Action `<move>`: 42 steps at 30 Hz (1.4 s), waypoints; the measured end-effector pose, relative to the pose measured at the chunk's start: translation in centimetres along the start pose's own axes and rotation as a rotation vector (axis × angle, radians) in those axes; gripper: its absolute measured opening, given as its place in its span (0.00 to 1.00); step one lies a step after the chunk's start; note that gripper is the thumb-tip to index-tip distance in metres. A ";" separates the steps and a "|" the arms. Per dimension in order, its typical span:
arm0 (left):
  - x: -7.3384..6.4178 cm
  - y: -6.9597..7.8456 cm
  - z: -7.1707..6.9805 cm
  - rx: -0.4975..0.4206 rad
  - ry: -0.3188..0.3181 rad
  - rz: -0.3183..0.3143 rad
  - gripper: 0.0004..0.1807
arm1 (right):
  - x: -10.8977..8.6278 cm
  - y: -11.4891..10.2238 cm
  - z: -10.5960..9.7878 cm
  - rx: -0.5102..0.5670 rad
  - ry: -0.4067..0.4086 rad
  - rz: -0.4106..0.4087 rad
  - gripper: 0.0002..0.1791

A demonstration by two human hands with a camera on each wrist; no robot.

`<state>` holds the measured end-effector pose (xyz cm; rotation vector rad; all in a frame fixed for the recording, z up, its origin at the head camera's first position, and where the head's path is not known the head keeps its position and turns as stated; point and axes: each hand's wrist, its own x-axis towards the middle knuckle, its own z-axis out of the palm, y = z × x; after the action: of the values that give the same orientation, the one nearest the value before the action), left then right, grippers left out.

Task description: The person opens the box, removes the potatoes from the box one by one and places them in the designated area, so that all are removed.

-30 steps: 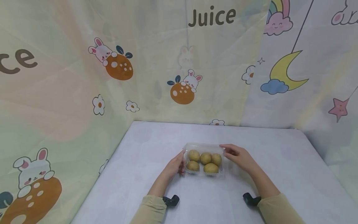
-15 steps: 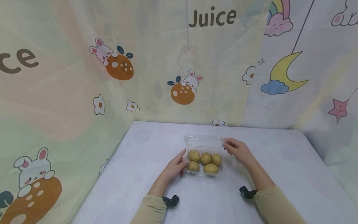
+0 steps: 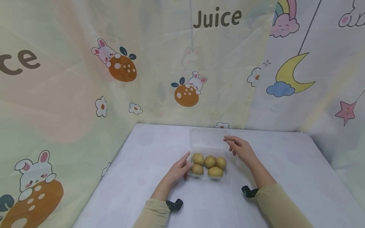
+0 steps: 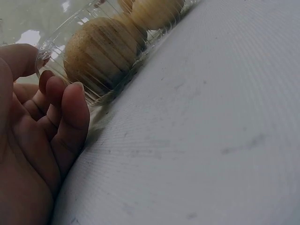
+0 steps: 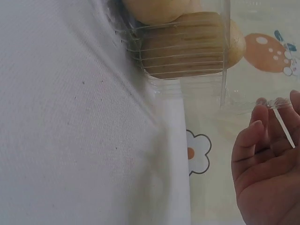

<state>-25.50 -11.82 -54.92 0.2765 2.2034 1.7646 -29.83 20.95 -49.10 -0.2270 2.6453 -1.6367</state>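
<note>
"What could go wrong?"
"The clear box [image 3: 205, 174] on the counter [image 3: 211, 202] could be tipped, and its potatoes [image 3: 210, 161] spilled, if the lid [image 3: 208, 138] were tugged — one end is pinched by the left hand [image 3: 178, 169]; whether the lid is held by the right hand [image 3: 241, 148] cannot be told."
"And changed?"
"Since half a second ago, the lid has been swung farther back."

Clear lid [image 3: 209, 137], earlier over container base [image 3: 205, 177], then half raised, now swung back behind base, broad face showing. Right hand [image 3: 240, 149], earlier at base's far right corner, now farther back, fingers at lid's edge. Black wrist device [image 3: 249, 191] and right sleeve [image 3: 278, 202] shifted nearer base.
</note>
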 end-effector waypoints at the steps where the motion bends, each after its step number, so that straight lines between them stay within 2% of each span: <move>1: 0.0 -0.1 0.0 0.002 0.000 0.003 0.35 | 0.0 0.0 0.0 0.001 -0.002 0.001 0.29; 9: 0.1 -0.1 0.0 0.014 0.002 0.007 0.35 | 0.3 0.0 -0.1 0.000 -0.019 -0.005 0.27; 17: 0.2 -0.3 -0.1 0.015 0.006 0.005 0.35 | 0.7 0.3 -0.2 0.004 -0.055 -0.045 0.30; 25: 0.2 -0.3 0.0 0.049 0.015 0.006 0.34 | -0.6 -2.5 -0.8 0.063 -0.092 -0.055 0.41; 30: 0.1 -0.3 0.1 0.051 0.011 0.007 0.35 | -0.7 -2.9 -0.8 0.074 -0.103 -0.019 0.44; 33: 0.1 -0.2 0.1 0.058 0.014 0.006 0.35 | -0.3 -2.4 -0.7 0.053 -0.107 -0.007 0.43; 42: 0.0 -0.2 0.0 0.047 0.012 0.014 0.35 | 2.1 1.2 -0.2 0.047 -0.123 0.010 0.42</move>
<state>-25.52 -11.85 -55.15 0.2928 2.2586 1.7280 -32.02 21.39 -49.96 -0.3025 2.5118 -1.6242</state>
